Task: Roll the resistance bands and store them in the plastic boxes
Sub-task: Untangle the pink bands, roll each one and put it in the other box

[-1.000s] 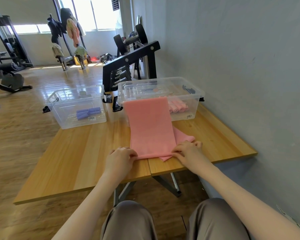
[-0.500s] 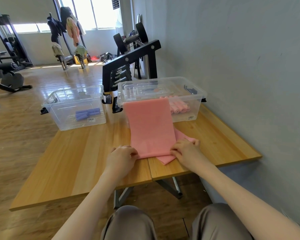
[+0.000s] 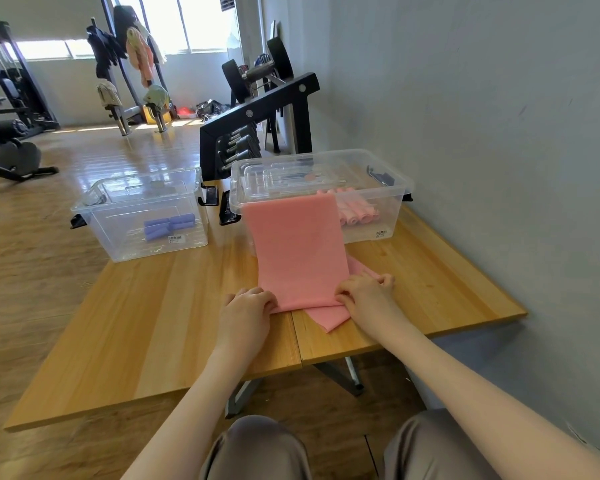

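Observation:
A pink resistance band (image 3: 298, 251) lies flat on the wooden table (image 3: 153, 323), its far end draped over the front rim of the right clear plastic box (image 3: 392, 216). My left hand (image 3: 245, 315) pinches the band's near left corner and my right hand (image 3: 366, 296) pinches its near right corner, fingers curled over the edge. A second pink layer (image 3: 328, 318) pokes out beneath, under my right hand. Rolled pink bands (image 3: 357, 213) lie inside the right box. The left clear box (image 3: 136, 216) holds rolled purple bands (image 3: 168, 226).
A grey wall runs close along the table's right side. A black dumbbell rack (image 3: 257, 133) stands right behind the boxes. Gym machines and a wooden floor fill the left and back of the room. My knees are below the table's near edge.
Both hands have shifted slightly away from me along the band's near end, which now sits a little farther up the table. The boxes have not moved.

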